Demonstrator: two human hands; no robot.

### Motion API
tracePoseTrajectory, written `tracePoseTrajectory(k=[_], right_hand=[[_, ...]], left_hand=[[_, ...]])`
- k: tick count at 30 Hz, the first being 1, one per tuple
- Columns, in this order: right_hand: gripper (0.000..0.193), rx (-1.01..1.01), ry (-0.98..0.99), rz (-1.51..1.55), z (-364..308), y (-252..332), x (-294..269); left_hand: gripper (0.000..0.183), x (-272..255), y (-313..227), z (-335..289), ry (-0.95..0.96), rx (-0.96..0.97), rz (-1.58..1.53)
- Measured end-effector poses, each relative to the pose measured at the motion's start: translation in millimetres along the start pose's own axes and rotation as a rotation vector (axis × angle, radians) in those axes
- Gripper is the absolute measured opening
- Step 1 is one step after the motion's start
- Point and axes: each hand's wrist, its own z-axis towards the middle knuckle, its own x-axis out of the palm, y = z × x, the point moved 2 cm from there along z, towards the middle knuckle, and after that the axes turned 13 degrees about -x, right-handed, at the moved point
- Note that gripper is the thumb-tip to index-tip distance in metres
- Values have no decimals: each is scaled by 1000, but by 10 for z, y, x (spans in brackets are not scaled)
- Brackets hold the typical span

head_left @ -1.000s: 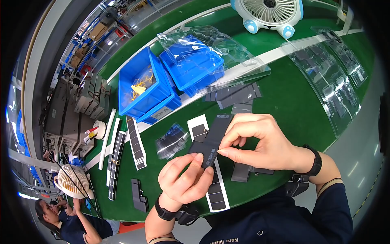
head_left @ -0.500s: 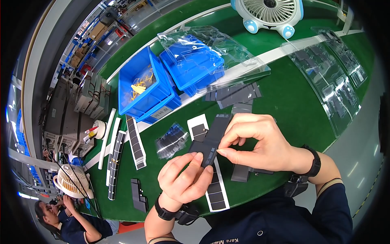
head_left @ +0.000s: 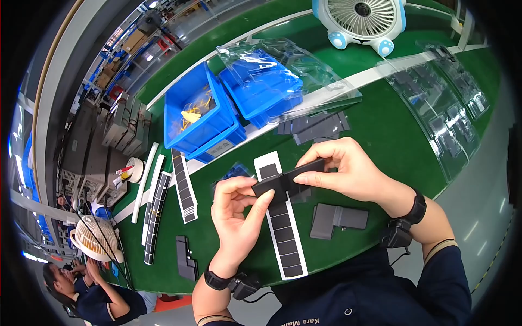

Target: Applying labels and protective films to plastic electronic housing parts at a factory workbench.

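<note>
A flat black L-shaped battery pack (head_left: 278,188) is held up between my two hands, above the green table. My left hand (head_left: 236,217) pinches its left end between thumb and fingers. The right end is gripped by my right hand (head_left: 350,169), thumb in front and fingers behind. Beneath the pack lies a white backing strip (head_left: 285,239) with a row of black rectangular stickers. Another L-shaped pack (head_left: 348,218) rests right of that strip. To the left of my left hand lies a pack with a connector edge (head_left: 185,259).
Blue bins (head_left: 204,117), one holding yellow-wired parts, stand at the back with clear plastic trays (head_left: 321,76). More trays (head_left: 429,103) lie right. Sticker rolls (head_left: 156,217), a sticker strip (head_left: 185,190) and dark sheets (head_left: 315,127) are on the table. A fan (head_left: 361,22) stands behind; a co-worker (head_left: 92,288) sits left.
The battery pack has turned from a steep slant to nearly level. My left hand has risen and opened its grip wider; my right hand has moved slightly up, uncovering the pack on the table.
</note>
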Motion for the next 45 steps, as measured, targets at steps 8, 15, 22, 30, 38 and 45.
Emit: tracePoseTrajectory(k=[8,15,22,30,38,45], right_hand=[[9,-10,-62,192,-30,-3,94],[11,-44,-34,174,-74,-23,130],[11,-52,-40,207,-73,-14,147],[10,-74,-47,250,-78,-17,163],[21,-117,86,154,-48,86,91],[25,-44,92,55,-98,29,132]], left_hand=[[27,8,-90,41,34,256,373],[27,22,-99,50,96,285,438],[25,-16,-10,50,92,142,286],[44,-37,29,14,50,41,25],[47,-25,43,34,158,-113,-106],[48,41,26,16,270,-149,-15]])
